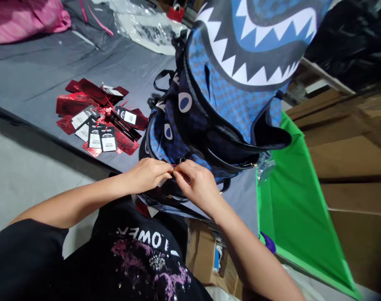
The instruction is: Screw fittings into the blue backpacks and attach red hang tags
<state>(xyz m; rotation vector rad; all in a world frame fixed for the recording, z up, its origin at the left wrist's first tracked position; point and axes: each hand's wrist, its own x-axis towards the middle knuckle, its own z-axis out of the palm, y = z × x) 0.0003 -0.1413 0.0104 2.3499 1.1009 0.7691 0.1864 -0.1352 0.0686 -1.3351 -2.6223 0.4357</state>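
Blue-and-black checkered backpacks [193, 138] with a shark-teeth print and white eyes lie stacked at the table's edge, the top one's flap raised. In front of them, my left hand [149, 173] and my right hand [198, 182] meet with fingertips pinched together. Between the fingertips shows a bit of thin red string [174, 165], close to a black zipper pull [179, 160]. Part of a pale tag hangs under my left fingers, mostly hidden. To the left lies a loose pile of shiny red strips [93, 94] with black-and-white hang tags [108, 139].
A grey cloth covers the table [27, 71]. Clear plastic bags [146, 29] and a pink bag [27, 19] are at the back. On the right stands a green fabric bin [297, 200] beside cardboard boxes [353, 146]; another box [201, 251] sits below the table.
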